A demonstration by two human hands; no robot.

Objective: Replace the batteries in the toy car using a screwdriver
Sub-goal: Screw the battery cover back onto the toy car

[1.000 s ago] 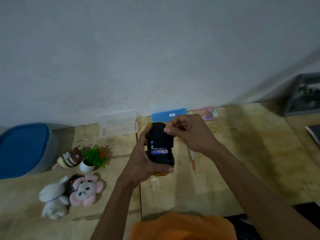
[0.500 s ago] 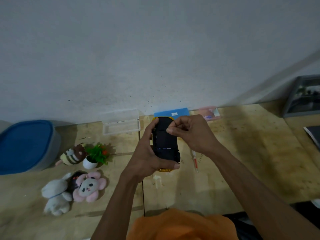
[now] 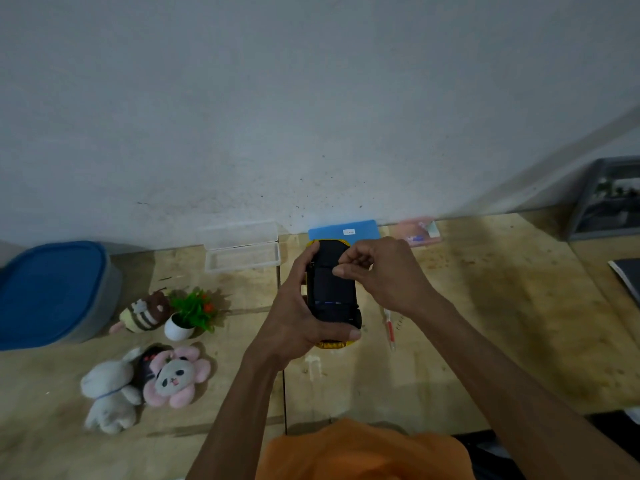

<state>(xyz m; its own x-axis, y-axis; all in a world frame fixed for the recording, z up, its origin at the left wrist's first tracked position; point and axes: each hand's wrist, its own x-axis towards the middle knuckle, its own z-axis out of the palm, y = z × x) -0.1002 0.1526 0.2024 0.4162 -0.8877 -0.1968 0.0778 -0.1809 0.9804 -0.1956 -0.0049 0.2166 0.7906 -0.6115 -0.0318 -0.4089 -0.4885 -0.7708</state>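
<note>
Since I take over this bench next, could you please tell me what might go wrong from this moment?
1. The left hand holds the toy car upside down in the air while the right hand works at its underside; a slip could drop it onto the wooden table.
2. The screwdriver lies loose beside the right forearm, which could knock it away.
</note>
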